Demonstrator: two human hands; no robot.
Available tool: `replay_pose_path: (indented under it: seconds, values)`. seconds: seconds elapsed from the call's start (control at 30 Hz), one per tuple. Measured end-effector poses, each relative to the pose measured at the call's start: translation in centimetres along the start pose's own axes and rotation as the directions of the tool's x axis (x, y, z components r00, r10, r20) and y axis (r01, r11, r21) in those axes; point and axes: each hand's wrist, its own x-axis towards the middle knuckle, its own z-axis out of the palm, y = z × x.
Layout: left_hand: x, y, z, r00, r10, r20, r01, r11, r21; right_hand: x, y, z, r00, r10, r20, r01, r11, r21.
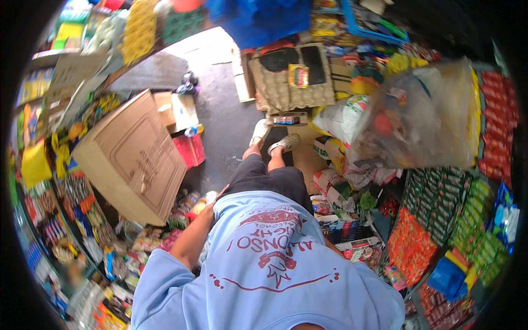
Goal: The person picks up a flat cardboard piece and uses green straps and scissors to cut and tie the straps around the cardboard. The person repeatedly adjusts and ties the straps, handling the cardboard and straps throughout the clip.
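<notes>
My left arm hangs at my side, and a small part of my left hand shows at the hip, against my dark shorts; its fingers are mostly hidden behind my body. My right hand is out of view, with only a bit of the forearm showing beside the light blue shirt. Before me on the dark floor are my feet in pale clogs. A large closed cardboard box stands tilted to the left. Ahead, molded pulp egg trays carry a small yellow packet.
Packed shelves curve along the left. A pink box lies beside the cardboard box. At right are a large clear plastic bag, a white sack, leafy vegetables and hanging strips of sachets. A blue cloth or plastic sheet hangs ahead.
</notes>
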Motion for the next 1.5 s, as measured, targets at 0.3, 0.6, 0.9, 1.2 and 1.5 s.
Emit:
replay_pose_path:
  seconds: [0.3, 0.6, 0.9, 1.2, 1.5]
  values:
    - [-4.7, -3.0, 0.3, 0.989, 0.127, 0.073, -0.091, 0.923, -0.373, 1.5, -6.3, 1.7, 0.980, -0.130, 0.152, 0.170, 0.941, -0.293]
    - [-5.7, -10.7, -13.7, 0.908, 0.417, 0.046, -0.415, 0.908, -0.058, 3.9, -18.3, 8.0, 0.861, 0.180, 0.476, 0.172, 0.777, -0.605]
    - [-10.5, -23.9, -33.8, 0.456, 0.187, -0.870, -0.869, -0.118, -0.480, -8.9, -40.0, 40.8, 0.817, -0.389, 0.426, 0.575, 0.607, -0.548]
    - [-1.0, -37.2, -55.5, 0.032, -0.277, -0.960, -0.987, 0.143, -0.074, -16.3, -38.1, 56.0, 0.715, -0.302, 0.630, 0.699, 0.319, -0.640]
    - [12.2, -33.6, -72.1, 0.692, 0.382, -0.612, -0.721, 0.410, -0.559, -14.0, -33.2, 46.0, 0.896, -0.339, 0.287, 0.367, 0.199, -0.909]
